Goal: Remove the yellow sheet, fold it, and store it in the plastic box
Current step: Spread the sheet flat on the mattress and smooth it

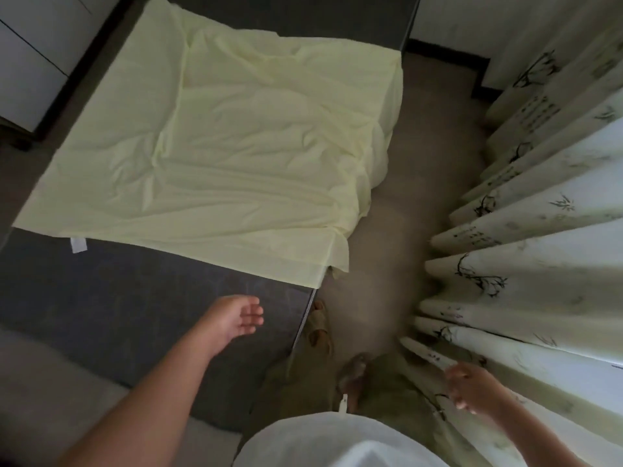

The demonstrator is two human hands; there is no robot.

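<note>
Folding not yet started: sheet [256, 136] lies rumpled over the far part of the bed [135, 298], right side hanging off toward the floor, near edge running crosswise. It looks roughly square as it lies, so the long axis is unclear. Left hand [236, 318] hovers open over bare mattress near the sheet's near corner; right hand [472, 389] by the curtain [522, 298], fingers loosely curled, apparently empty. Next move likely needs both hands pinching near corners; box not in view.

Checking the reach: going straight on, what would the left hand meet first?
Probably the near corner of the sheet, ahead of the left hand; depth is unclear.
</note>
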